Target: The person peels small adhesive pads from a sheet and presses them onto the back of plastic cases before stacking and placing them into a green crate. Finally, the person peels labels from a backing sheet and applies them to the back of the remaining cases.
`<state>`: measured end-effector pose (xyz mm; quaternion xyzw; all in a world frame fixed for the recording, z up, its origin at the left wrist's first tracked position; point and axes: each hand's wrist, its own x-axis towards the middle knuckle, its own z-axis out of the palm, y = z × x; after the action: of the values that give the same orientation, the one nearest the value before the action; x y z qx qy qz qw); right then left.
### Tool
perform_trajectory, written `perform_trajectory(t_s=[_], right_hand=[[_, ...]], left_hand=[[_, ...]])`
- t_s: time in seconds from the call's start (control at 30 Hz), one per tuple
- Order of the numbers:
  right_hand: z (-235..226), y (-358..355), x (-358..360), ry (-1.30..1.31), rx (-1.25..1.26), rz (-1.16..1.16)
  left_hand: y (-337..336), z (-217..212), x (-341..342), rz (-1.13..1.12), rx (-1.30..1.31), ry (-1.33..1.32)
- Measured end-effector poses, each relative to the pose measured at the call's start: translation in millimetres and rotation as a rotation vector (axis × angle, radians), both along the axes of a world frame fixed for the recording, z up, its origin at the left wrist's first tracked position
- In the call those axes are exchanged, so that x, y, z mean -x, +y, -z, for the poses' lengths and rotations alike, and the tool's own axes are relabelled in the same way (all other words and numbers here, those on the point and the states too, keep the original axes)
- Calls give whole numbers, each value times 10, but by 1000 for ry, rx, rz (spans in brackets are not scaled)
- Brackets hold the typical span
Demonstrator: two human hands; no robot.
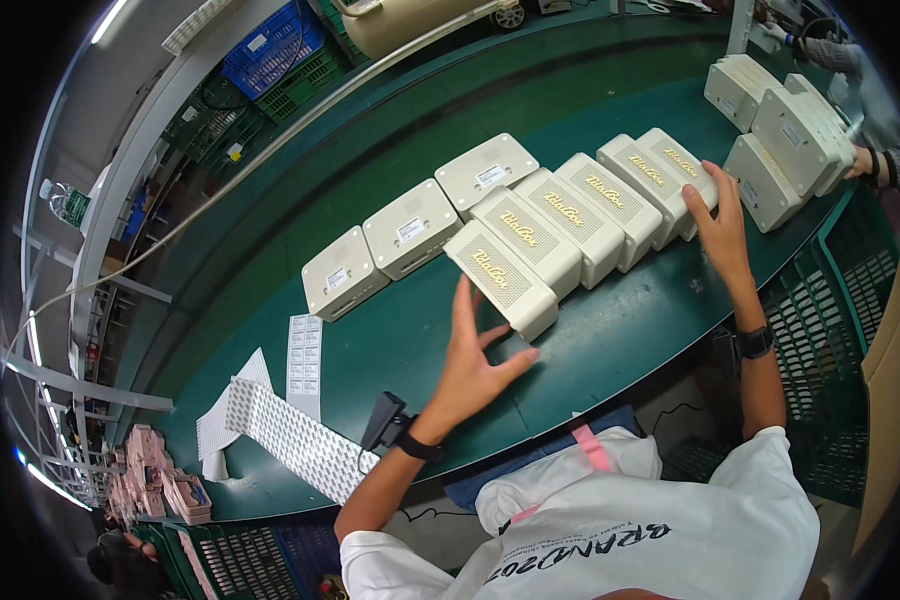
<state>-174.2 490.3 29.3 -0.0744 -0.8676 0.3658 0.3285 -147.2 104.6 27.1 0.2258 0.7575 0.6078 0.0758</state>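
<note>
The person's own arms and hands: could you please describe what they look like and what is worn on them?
Both forearms are bare below short white sleeves. The left hand has a black band at its wrist with a small black device attached. The right hand has a black wristwatch. No gloves.

A long green bench (610,330) carries a row of five cream boxes (580,215) set side by side, three more cream boxes (410,228) behind them, another cluster of boxes (780,135) farther right, and white label sheets (290,430) near its left end.
</note>
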Motion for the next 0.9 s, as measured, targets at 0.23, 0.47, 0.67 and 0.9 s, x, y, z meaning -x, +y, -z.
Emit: perform_trajectory(t_s=[0.23,0.47,0.67,0.9], right_hand=[[21,202,75,89,-82,61],[85,598,243,48,-539,282],[137,724,335,143,-408,236],[75,624,83,83,-594,87]], left_hand=[[531,82,-30,8,0,113],[1046,117,239,-6,62,168],[1327,179,542,-8,53,181],[1561,321,774,-131,139,419]])
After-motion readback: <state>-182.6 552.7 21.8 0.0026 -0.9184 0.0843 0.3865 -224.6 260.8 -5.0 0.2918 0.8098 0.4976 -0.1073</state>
